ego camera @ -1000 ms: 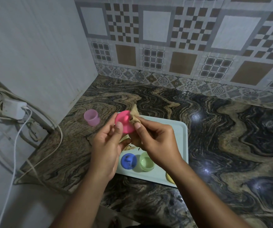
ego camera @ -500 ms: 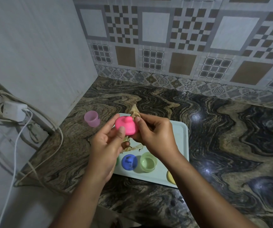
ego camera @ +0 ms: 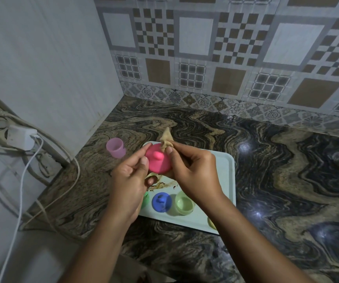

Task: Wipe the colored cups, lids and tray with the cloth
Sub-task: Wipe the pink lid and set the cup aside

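We wipe the pink lid above the tray.
Our left hand pinches the lid's rim between thumb and fingers, and our right hand pinches the beige cloth against its far edge. Below, the tray sits on the table with a blue lid and a green cup near its front. A pink cup stands beyond, off the tray. With so light a pinch, a hard rub could flip the lid down onto the green cup.
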A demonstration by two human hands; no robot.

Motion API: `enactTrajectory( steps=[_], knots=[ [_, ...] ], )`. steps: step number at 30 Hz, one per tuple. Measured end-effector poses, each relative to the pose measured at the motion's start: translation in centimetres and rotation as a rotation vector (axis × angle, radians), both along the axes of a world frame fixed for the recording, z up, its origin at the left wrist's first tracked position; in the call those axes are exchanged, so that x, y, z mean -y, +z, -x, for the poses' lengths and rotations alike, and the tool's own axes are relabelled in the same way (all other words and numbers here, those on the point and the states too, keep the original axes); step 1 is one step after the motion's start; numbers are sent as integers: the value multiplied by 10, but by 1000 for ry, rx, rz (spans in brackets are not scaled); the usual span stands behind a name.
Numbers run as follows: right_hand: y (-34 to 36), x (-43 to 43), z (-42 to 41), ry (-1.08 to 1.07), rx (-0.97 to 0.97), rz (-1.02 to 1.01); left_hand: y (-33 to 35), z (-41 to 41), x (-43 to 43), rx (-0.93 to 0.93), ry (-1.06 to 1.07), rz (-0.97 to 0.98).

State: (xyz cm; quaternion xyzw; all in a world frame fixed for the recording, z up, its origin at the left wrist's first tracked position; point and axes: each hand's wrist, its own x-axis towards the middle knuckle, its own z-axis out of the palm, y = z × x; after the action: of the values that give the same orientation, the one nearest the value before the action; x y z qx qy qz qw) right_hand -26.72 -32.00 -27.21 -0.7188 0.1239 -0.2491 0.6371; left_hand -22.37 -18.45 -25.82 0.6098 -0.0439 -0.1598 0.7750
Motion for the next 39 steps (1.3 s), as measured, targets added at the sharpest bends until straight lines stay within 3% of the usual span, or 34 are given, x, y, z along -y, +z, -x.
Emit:
enactTrajectory(
  steps=[7,10,13,21,26,35,39],
  knots=[
    [-2,6,-9,0,-74,-88,-1,4,1,40,-110,-64],
    [2,9,-6,43,-14,-167,-1,1,2,21,19,-29],
    [3,6,3,122,8,-44,0,-4,-1,-21,104,28],
    [3,2,0,69,-42,-33,1,-9,-12,-11,-134,11],
    [-6,-6,-6,18,-84,-152,-1,-9,-11,189,99,-218],
    [-10,-19,-9,110,-61,-258,-8,-9,-19,435,169,-451],
    [-17,-17,-18,74,-16,-29,-15,-21,-36,566,232,-580]
  ],
)
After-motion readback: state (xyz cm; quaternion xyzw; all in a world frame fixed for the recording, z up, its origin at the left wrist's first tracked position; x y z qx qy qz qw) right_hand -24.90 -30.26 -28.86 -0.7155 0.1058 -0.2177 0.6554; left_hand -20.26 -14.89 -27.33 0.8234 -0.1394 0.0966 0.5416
